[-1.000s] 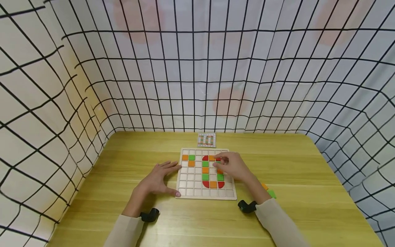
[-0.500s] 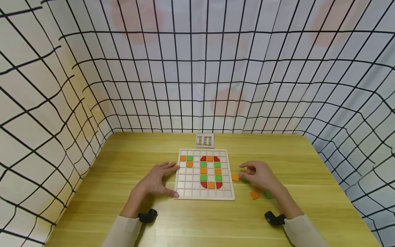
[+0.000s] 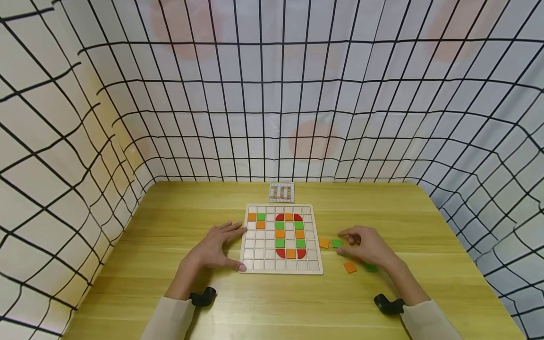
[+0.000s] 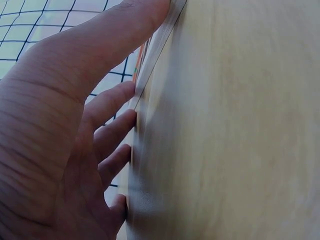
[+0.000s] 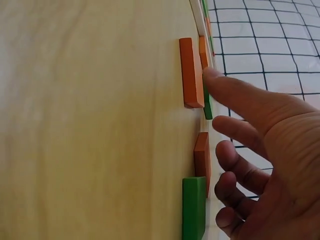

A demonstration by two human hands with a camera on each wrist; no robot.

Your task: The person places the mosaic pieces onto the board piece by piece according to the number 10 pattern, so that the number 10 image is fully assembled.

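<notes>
A pale square grid board (image 3: 259, 264) lies on the table in the head view. Red, orange and green tiles on it form a rounded ring, and a small group sits at its upper left. My left hand (image 3: 216, 248) is spread at the board's left side, thumb at the lower corner and fingertips at the edge. Right of the board, my right hand (image 3: 367, 245) hovers by a loose green tile (image 3: 337, 243), thumb and index finger apart, nothing between them. In the right wrist view, the thumb (image 5: 240, 97) overlaps the tile; contact is unclear.
Loose orange tiles (image 3: 324, 243) (image 3: 350, 267) lie right of the board. Another green tile (image 3: 371, 267) is partly under my right hand. A small pattern card (image 3: 281, 192) stands behind the board. White walls with black grid lines (image 3: 272, 94) surround the table.
My right hand has left the board's upper right and moved right to the loose tiles. Over the last half second it shifted slightly further right, uncovering the green tile. The left hand stays put.
</notes>
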